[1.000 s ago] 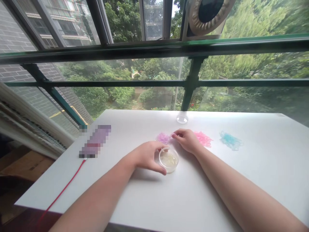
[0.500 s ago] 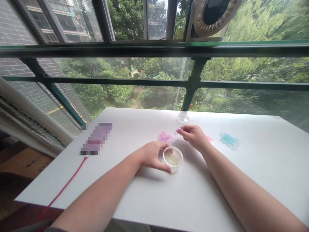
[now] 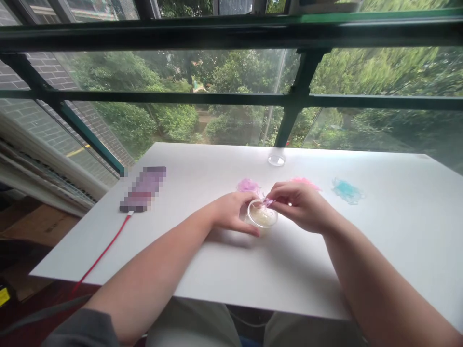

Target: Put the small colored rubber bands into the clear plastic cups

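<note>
My left hand [image 3: 231, 212] is wrapped around the side of a small clear round plastic tub [image 3: 264, 225], thumb in front and fingers behind. Pale yellowish, thin stringy pieces lie inside the tub. At its far rim, my right hand [image 3: 304, 205] pinches a few purple rubber bands [image 3: 268, 202] between thumb and fingertips, over the opening. Just behind my left hand sits a loose pile of purple rubber bands [image 3: 248, 185]. A pink pile [image 3: 306, 183] is partly hidden behind my right hand, and a teal pile [image 3: 347, 191] lies farther right.
A clear round lid [image 3: 276, 160] rests near the far edge of the white table [image 3: 398, 231]. On the left is a blurred-out purple, phone-like object [image 3: 144, 189] with a red cable [image 3: 104, 253] running off the table. A green railing [image 3: 181, 98] and windows stand beyond.
My right hand has come from beside the purple pile toward me to the tub's rim, carrying the purple bands. My left hand still holds the tub. The view has tilted downward.
</note>
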A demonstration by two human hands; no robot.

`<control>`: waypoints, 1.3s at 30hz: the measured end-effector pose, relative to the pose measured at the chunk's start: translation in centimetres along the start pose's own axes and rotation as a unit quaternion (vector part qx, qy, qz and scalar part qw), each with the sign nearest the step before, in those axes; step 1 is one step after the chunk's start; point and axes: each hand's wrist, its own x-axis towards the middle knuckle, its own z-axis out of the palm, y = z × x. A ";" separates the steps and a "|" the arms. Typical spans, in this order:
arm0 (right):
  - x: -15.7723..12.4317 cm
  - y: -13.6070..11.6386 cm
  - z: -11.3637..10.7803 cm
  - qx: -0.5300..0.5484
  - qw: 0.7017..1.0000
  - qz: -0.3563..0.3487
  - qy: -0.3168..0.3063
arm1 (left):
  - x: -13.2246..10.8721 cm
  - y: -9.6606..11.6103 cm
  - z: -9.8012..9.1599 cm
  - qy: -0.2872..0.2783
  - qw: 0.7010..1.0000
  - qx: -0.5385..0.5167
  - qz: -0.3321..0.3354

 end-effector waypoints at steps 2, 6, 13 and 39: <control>-0.1 0.1 0.1 -0.001 1.000 -0.003 -0.002 | 0.0 0.0 0.0 -0.001 1.000 0.001 -0.002; 0.0 0.3 0.2 -0.028 1.000 0.000 0.005 | 0.0 0.1 0.0 -0.003 1.000 -0.003 -0.004; -0.3 0.1 0.5 -0.091 0.996 -0.001 -0.004 | 0.0 0.4 0.0 -0.007 1.000 0.001 -0.020; -0.5 2.9 1.6 -0.145 0.985 -0.056 -0.069 | 0.5 -0.8 1.6 0.050 0.998 0.030 0.036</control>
